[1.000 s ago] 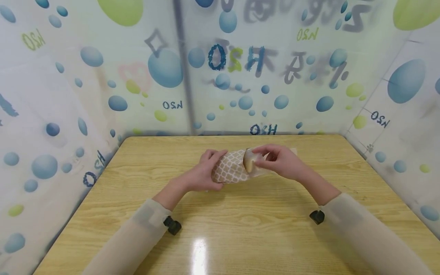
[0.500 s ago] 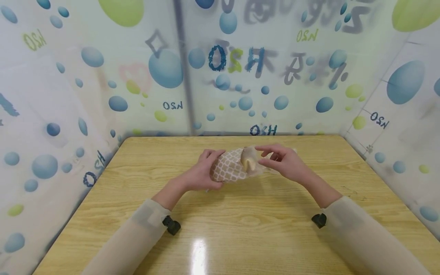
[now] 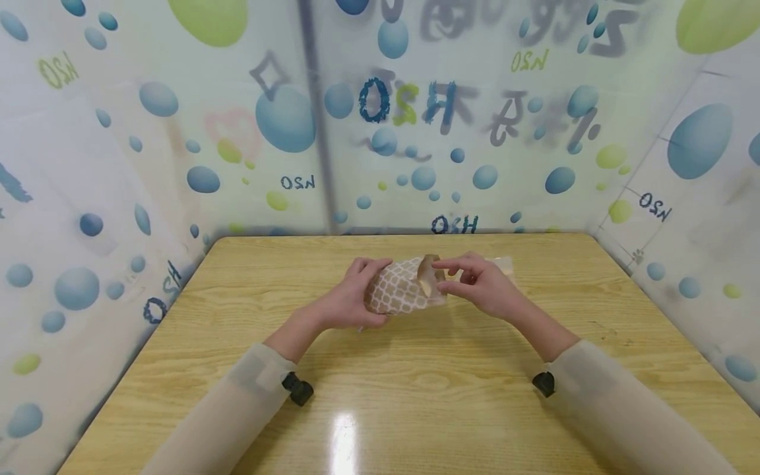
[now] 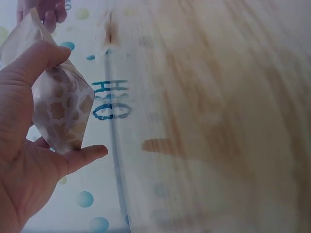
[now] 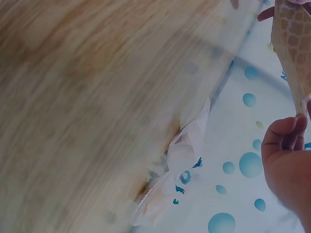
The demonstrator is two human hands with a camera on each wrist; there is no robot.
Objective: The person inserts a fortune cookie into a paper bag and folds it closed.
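Note:
A brown paper bag (image 3: pixel 399 287) with a white lattice pattern lies on its side above the wooden table, its mouth toward the right. My left hand (image 3: pixel 347 300) grips its closed end, thumb on the near side and fingers on the far side; the left wrist view shows the bag (image 4: pixel 60 104) between thumb and fingers. At the mouth, my right hand (image 3: pixel 488 285) pinches the edge with thumb and forefinger, other fingers curled. A pale patch shows inside the opening; the rest of the contents is hidden. Behind the right hand lies a twisted translucent wrapper (image 5: pixel 187 150) with something pale in it.
The wooden table (image 3: pixel 380 382) spreads under both forearms. A pale wall sheet (image 3: pixel 380 198) with blue and green bubbles stands along the far edge and sides. Each sleeve has a small black device (image 3: pixel 299 390) at the cuff.
My right hand drew back slightly to the right, showing a cream-coloured piece at the bag mouth, then came left onto the edge. That piece now shows less. The left hand has barely moved.

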